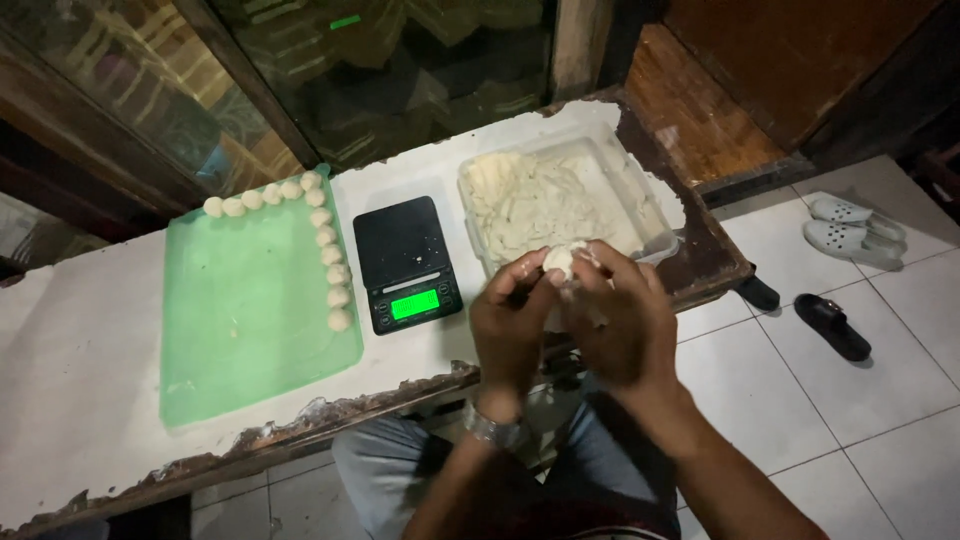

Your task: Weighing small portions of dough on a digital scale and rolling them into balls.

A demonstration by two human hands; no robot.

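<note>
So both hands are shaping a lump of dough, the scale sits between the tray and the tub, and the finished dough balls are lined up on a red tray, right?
Not quite. The head view shows the tray is green, not red. The rest holds: the left hand and right hand shape a lump of dough, the scale sits between tray and tub, and the dough balls line the tray.

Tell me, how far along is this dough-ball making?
Done: about a dozen dough balls line two edges of the green tray. In hand: both hands, left hand and right hand, shape one dough piece beside the scale. Left: the tub is full of dough and most of the tray is bare.
</note>
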